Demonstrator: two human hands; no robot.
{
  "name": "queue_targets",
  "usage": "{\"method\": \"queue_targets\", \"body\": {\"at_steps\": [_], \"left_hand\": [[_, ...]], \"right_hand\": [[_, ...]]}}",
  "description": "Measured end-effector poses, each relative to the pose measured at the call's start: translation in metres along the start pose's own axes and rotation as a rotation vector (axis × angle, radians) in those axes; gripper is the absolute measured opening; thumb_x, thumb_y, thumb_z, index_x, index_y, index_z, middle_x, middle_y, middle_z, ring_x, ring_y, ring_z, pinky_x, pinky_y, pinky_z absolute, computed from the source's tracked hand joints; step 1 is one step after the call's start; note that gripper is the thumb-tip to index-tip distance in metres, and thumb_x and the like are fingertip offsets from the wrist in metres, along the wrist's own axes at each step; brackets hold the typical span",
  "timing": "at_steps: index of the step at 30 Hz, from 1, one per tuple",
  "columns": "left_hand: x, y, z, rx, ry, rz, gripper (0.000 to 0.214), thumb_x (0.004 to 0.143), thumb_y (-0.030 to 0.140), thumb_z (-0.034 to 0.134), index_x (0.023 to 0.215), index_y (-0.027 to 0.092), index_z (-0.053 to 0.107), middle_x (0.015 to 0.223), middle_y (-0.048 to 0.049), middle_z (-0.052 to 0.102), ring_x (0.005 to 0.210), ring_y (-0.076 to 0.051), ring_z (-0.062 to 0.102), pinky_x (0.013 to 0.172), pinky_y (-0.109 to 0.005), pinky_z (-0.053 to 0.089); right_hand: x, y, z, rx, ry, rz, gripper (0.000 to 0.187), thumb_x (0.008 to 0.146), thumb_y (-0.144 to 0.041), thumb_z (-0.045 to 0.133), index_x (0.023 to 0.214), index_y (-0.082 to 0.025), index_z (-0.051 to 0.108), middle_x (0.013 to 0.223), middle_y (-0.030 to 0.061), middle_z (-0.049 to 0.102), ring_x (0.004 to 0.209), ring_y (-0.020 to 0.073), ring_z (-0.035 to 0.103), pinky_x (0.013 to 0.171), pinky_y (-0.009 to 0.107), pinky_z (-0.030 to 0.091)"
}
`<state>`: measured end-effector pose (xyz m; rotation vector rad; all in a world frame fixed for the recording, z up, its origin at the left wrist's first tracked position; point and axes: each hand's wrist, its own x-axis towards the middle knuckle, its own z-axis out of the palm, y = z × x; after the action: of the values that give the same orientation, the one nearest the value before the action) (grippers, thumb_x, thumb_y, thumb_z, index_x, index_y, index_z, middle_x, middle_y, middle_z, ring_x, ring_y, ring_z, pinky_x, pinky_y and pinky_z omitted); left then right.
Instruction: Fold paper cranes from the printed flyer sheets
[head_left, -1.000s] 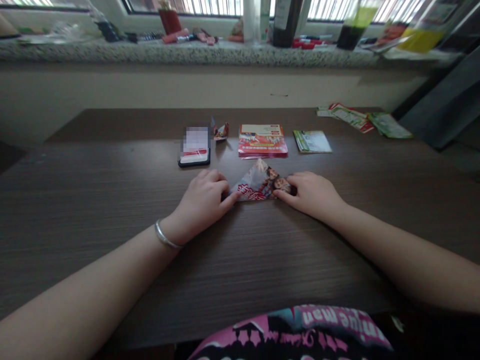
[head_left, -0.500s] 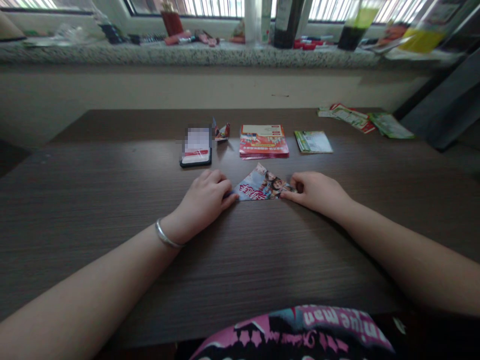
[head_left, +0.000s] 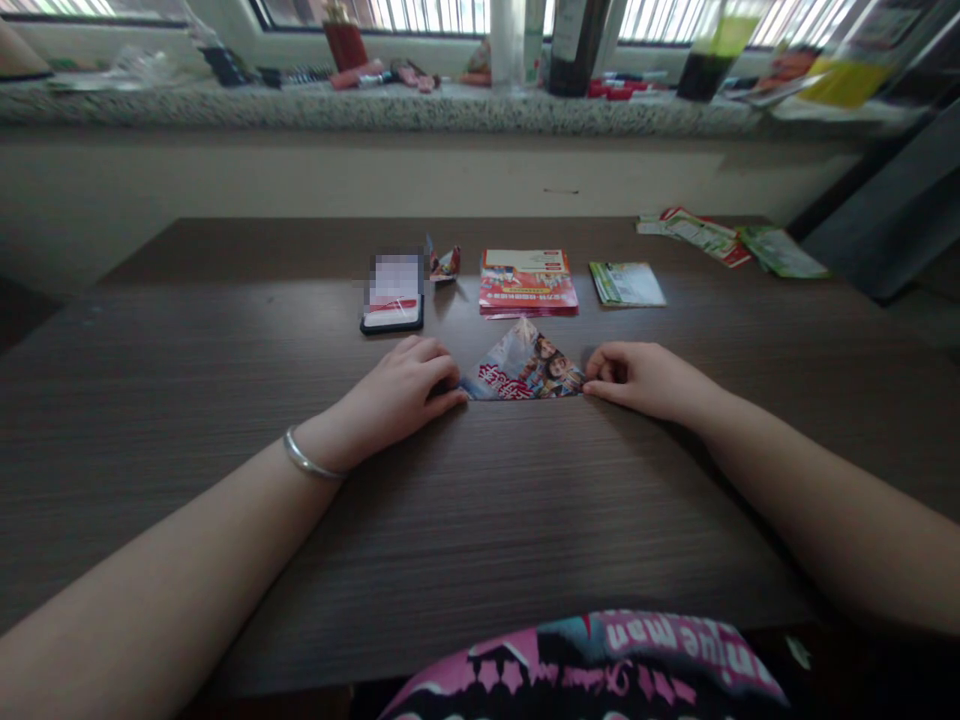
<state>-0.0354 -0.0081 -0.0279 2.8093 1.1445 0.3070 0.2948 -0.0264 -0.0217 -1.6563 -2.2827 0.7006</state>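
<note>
A printed sheet of paper (head_left: 525, 365), folded into a triangle, lies on the brown table (head_left: 480, 520) with its point away from me and its long edge toward me. My left hand (head_left: 420, 378) pinches its left corner between thumb and fingers, and a silver bangle circles that wrist. At the right corner, the thumb and curled fingers of my right hand (head_left: 630, 375) grip the tip. Just beyond the triangle sits a stack of red printed sheets (head_left: 529, 285).
A phone (head_left: 393, 295) with a blurred screen lies at the back left, beside a small folded paper piece (head_left: 445, 264). Right of the stack is a small pile of green-and-white papers (head_left: 627, 284). More leaflets (head_left: 705, 236) lie far right. Bottles and clutter line the stone windowsill (head_left: 420, 112).
My left hand has slid slightly left and my right hand slightly right, out to the triangle's corners. More of the paper shows, and its top point sits a little farther away.
</note>
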Motion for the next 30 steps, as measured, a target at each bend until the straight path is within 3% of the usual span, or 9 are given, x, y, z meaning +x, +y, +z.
{"method": "queue_targets", "body": {"at_steps": [7, 11, 15, 19, 23, 30], "left_hand": [[-0.001, -0.003, 0.001, -0.113, 0.126, -0.005, 0.019, 0.09, 0.033, 0.055, 0.092, 0.017, 0.064, 0.096, -0.0067, 0.061, 0.091, -0.02, 0.055, 0.082, -0.034, 0.047], [-0.001, 0.0, -0.003, -0.01, 0.245, 0.01, 0.016, 0.089, 0.028, 0.057, 0.087, 0.015, 0.067, 0.09, -0.0072, 0.063, 0.086, -0.019, 0.056, 0.08, -0.033, 0.047], [0.0, 0.006, -0.01, 0.122, 0.303, 0.029, 0.016, 0.089, 0.026, 0.056, 0.088, 0.018, 0.07, 0.092, -0.0067, 0.066, 0.086, -0.02, 0.056, 0.081, -0.035, 0.046], [0.0, 0.012, -0.011, 0.158, 0.278, 0.099, 0.018, 0.091, 0.026, 0.055, 0.092, 0.025, 0.073, 0.093, -0.0036, 0.069, 0.086, -0.02, 0.058, 0.081, -0.035, 0.045], [0.001, 0.019, -0.01, 0.178, 0.235, 0.163, 0.021, 0.093, 0.028, 0.054, 0.104, 0.028, 0.072, 0.103, -0.002, 0.071, 0.098, -0.022, 0.061, 0.087, -0.038, 0.046], [0.005, 0.031, -0.012, 0.095, 0.111, 0.401, 0.028, 0.096, 0.021, 0.048, 0.118, 0.026, 0.064, 0.122, -0.0009, 0.068, 0.116, -0.018, 0.06, 0.108, -0.041, 0.039]], "right_hand": [[0.001, 0.003, 0.012, 0.272, 0.086, -0.089, 0.018, 0.077, -0.035, 0.064, 0.086, -0.02, 0.064, 0.07, -0.0005, 0.058, 0.062, 0.014, 0.052, 0.057, 0.028, 0.042], [0.0, -0.002, 0.015, 0.385, 0.147, -0.144, 0.016, 0.079, -0.032, 0.062, 0.09, -0.02, 0.062, 0.07, -0.0009, 0.057, 0.06, 0.0134, 0.052, 0.055, 0.027, 0.042], [-0.003, -0.009, 0.011, 0.183, 0.254, -0.334, 0.007, 0.079, -0.02, 0.062, 0.086, -0.019, 0.063, 0.075, 0.0012, 0.06, 0.066, 0.0142, 0.055, 0.061, 0.028, 0.045], [-0.004, -0.014, 0.009, 0.028, 0.253, -0.543, 0.012, 0.079, -0.01, 0.058, 0.084, -0.02, 0.062, 0.085, 0.004, 0.066, 0.083, 0.0176, 0.06, 0.077, 0.033, 0.047], [-0.003, -0.016, 0.011, -0.099, 0.226, -0.613, 0.015, 0.081, -0.009, 0.057, 0.088, -0.02, 0.064, 0.094, 0.0057, 0.068, 0.089, 0.019, 0.06, 0.081, 0.034, 0.048], [-0.007, -0.031, 0.011, -0.34, 0.164, -0.674, 0.018, 0.085, -0.013, 0.055, 0.096, -0.018, 0.068, 0.1, 0.0078, 0.069, 0.091, 0.0212, 0.059, 0.082, 0.035, 0.049]]}}
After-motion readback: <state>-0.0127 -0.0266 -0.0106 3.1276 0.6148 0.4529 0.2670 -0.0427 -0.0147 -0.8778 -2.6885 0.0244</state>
